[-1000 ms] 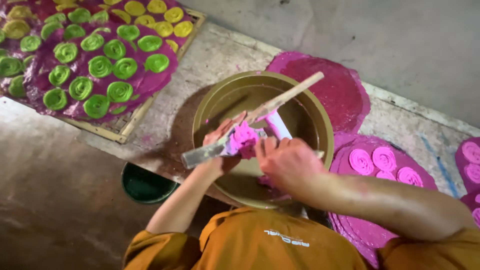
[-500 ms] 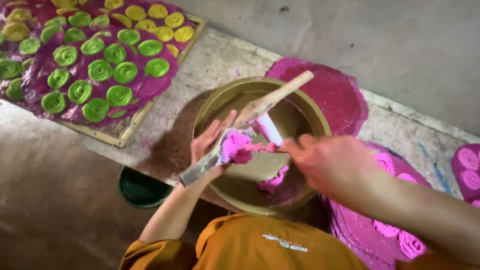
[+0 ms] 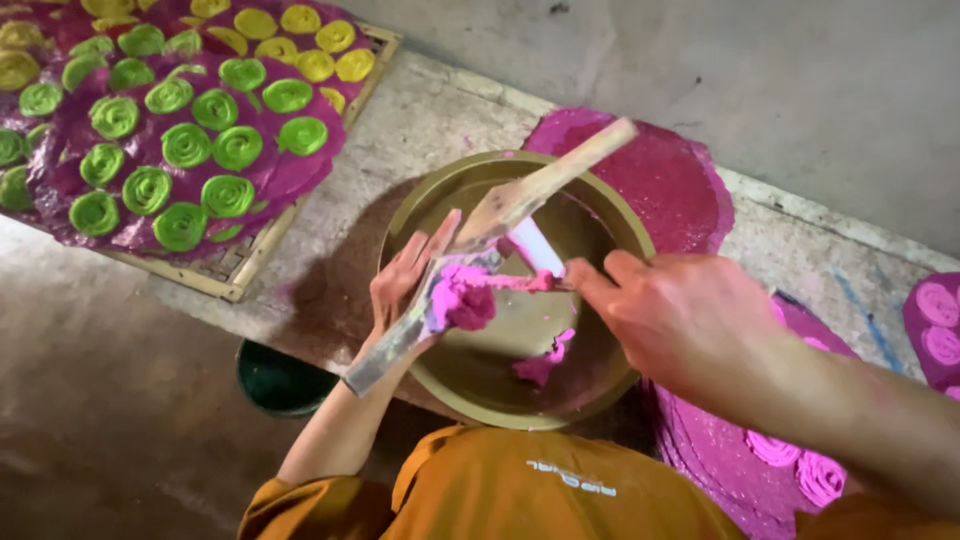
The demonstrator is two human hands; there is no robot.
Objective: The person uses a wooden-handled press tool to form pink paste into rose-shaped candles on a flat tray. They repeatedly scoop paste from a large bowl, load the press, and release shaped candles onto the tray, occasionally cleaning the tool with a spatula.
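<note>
Two hands over the bowl: left grip cupping pink dough, right grip pinching its strand.

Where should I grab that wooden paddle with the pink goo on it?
Grab the wooden paddle by its bare upper handle, coming from the far side of the bowl. That end sticks out clean over the rim; the lower end sits in the left hand under pink paste.
</note>
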